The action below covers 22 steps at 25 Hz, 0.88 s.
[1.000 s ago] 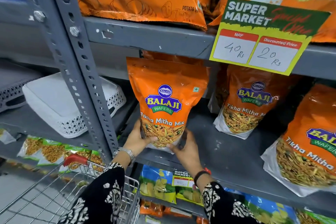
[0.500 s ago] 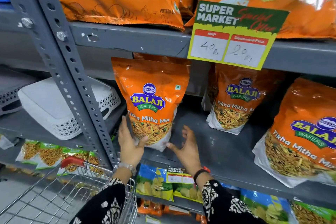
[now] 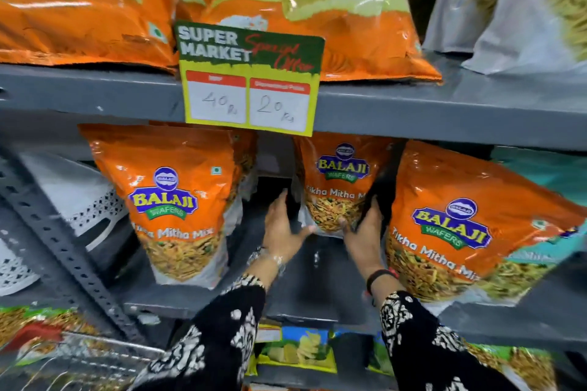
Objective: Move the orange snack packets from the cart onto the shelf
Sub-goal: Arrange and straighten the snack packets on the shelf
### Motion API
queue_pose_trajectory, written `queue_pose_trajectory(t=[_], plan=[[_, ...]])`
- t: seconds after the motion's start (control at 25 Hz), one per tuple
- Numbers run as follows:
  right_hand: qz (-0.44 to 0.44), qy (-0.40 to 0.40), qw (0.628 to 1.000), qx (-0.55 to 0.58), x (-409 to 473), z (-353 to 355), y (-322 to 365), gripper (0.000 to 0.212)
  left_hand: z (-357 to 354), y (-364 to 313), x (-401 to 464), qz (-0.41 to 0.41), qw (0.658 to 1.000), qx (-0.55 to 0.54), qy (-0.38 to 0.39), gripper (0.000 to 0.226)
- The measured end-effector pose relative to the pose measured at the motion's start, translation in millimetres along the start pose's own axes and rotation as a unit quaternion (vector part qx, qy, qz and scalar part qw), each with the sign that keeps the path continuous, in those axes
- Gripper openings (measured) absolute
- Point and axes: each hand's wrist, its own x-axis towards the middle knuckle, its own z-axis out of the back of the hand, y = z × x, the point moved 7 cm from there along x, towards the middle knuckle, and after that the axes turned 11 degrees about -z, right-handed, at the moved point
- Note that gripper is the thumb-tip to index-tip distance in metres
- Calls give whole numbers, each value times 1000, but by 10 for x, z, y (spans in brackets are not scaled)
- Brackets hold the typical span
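Three orange Balaji snack packets stand on the grey middle shelf. The left packet stands upright and free near the shelf post. My left hand and my right hand clasp the lower sides of the middle packet, which sits deep at the back. The right packet leans forward next to my right hand. The cart shows only as a wire corner with a red handle at the bottom left.
A price card hangs from the upper shelf edge, over large orange chip bags. A white basket lies left of the slotted post. Blue and green packets fill the shelf below.
Both hands left the left packet, which now stands alone, and moved right and deeper onto the middle packet. The camera swung right and closer.
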Motion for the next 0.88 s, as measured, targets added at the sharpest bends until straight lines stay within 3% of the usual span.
queue_pose_trajectory(t=[0.12,0.2,0.4,0.68,0.88], plan=[[-64,48,997,6,216,-71,-133,83,-236,143,320,77,995,-53,20,91],[-92,67,993,19,326,-105,-206,79,-342,192,468,87,993,-72,26,90],[-147,84,984,51,450,-201,-366,75,-468,296,657,113,991,-51,48,67],[-101,68,992,41,391,-326,-275,78,-266,386,599,108,993,-54,-12,49],[-109,81,989,57,397,-377,-307,83,-198,426,560,100,993,-65,-11,57]])
